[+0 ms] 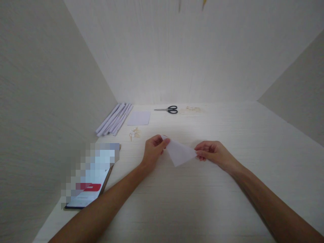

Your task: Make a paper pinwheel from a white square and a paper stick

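A white sheet of paper [179, 153], triangular in outline, is held up over the pale table between both hands. My left hand [154, 148] pinches its upper left corner between thumb and fingers. At the right corner, the thumb and fingertips of my right hand [210, 152] are closed on the paper. One point of the sheet hangs down toward me. Whether it is folded or only turned cornerwise is hard to make out.
Rolled paper tubes [115, 119] lie at the back left beside a square paper sheet [139, 118]. Small pale bits [134, 133] sit in front of it. Scissors [168, 109] and more bits [193, 109] lie near the back wall. A lit tablet [88, 199] stands left.
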Demonstrator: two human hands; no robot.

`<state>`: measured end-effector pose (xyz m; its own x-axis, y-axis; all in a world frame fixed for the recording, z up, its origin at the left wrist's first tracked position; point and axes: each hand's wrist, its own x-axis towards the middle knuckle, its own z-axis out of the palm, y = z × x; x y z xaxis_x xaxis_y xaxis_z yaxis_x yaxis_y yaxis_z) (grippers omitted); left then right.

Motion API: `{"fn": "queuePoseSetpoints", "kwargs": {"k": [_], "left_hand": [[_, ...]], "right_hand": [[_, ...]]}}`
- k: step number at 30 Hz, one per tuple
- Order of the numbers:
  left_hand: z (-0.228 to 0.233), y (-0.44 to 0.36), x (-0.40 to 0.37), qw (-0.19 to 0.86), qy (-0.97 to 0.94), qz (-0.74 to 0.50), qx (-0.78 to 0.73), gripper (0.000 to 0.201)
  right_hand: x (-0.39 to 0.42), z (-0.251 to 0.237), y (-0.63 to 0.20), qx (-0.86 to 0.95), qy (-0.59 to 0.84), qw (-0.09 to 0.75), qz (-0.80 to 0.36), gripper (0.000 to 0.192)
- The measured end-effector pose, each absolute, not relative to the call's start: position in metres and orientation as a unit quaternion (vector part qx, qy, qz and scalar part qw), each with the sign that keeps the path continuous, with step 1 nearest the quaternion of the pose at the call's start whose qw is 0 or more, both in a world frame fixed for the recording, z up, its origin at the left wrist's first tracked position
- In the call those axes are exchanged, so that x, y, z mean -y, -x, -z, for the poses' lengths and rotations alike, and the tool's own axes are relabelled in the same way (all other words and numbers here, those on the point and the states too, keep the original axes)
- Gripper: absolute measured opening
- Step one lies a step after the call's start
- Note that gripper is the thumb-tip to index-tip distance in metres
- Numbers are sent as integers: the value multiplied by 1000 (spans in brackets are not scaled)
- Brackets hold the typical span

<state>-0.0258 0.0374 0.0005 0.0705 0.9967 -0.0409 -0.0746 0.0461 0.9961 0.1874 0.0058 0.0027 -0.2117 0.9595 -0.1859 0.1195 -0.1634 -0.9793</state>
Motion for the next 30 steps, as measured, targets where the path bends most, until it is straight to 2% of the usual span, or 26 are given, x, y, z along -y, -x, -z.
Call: {"fn": "queuePoseSetpoints", "kwargs": {"k": [6, 9, 15, 24, 30], "left_hand": [[-2, 28, -40, 562, -496, -514, -418, 24], [-2, 29, -41, 557, -521, -511, -397, 30], [-4, 30, -39, 546, -550, -517, -364, 24], [-8, 30, -36, 520, -556, -526, -379, 17], [-12, 29, -34, 493, -560, -524, -412, 21]], "right_hand": [[-4, -4, -188, 562, 503, 314, -576, 17], [-4, -4, -189, 562, 503, 312, -577, 17], [-6, -4, -189, 560, 507, 311, -576, 18], [-6, -5, -189, 563, 518, 308, -565, 19], [-6, -6, -188, 572, 523, 301, -556, 22]]}}
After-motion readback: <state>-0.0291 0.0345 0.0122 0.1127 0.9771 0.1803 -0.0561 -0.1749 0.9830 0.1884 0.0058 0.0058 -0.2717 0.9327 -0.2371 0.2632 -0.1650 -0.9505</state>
